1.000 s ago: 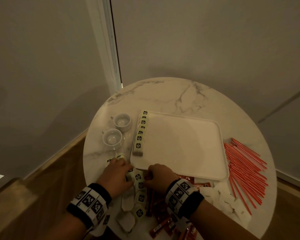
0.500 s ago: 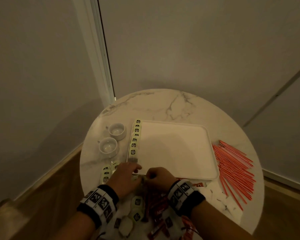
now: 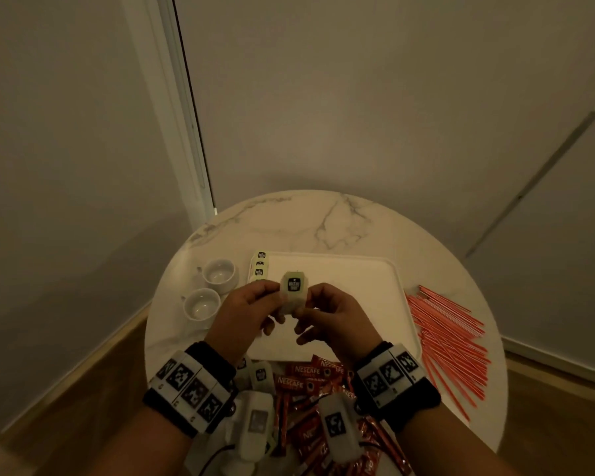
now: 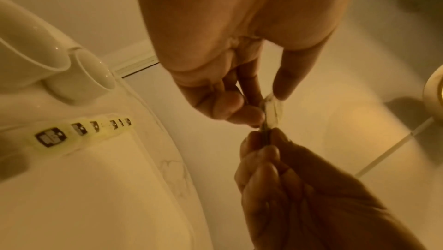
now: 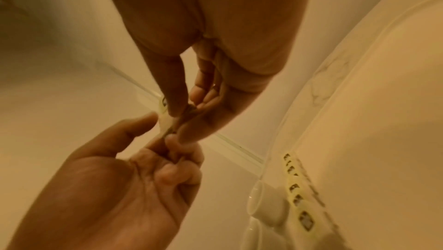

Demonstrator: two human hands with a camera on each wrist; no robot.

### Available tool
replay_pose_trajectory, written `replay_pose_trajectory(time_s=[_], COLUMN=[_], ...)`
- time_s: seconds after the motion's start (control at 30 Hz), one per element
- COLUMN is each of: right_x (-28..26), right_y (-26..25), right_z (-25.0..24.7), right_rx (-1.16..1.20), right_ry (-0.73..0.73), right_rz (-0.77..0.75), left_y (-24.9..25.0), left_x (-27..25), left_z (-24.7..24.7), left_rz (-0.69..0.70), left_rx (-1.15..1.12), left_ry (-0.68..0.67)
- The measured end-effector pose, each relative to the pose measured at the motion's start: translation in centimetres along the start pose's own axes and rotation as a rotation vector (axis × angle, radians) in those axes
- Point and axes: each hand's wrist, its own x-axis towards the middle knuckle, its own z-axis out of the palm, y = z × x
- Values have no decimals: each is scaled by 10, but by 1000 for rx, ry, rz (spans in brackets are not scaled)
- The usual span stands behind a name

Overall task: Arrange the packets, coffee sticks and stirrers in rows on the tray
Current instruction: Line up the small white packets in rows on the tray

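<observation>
A small stack of pale green packets (image 3: 294, 293) with dark labels is held upright above the near part of the white tray (image 3: 364, 286). My left hand (image 3: 251, 310) pinches its left side and my right hand (image 3: 327, 316) pinches its right side; the wrist views show the packets (image 4: 272, 110) (image 5: 166, 121) edge-on between the fingertips of both hands. A row of packets (image 3: 260, 267) lies along the tray's left edge. Loose packets (image 3: 260, 376) and red coffee sticks (image 3: 306, 376) lie on the table near me. Red stirrers (image 3: 450, 341) lie right of the tray.
Two white cups (image 3: 219, 273) (image 3: 200, 304) stand left of the tray on the round marble table (image 3: 323, 221). Walls close in behind the table, and wooden floor shows at both sides.
Both hands have lifted from the pile at the table's near edge, carrying the stack of packets up and over the near part of the tray.
</observation>
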Motion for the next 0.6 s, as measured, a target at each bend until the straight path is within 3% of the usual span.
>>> replay_pose_trajectory(time_s=[0.4, 0.6], right_x=[-7, -1], right_y=[-8, -5], right_z=[0, 3], right_rx=[171, 35], right_ry=[-83, 20], right_rz=[-54, -139], left_y=[14, 8], left_x=[-8, -9], left_z=[9, 17], left_rz=[14, 292], left_rx=[-234, 133], left_ry=[0, 210])
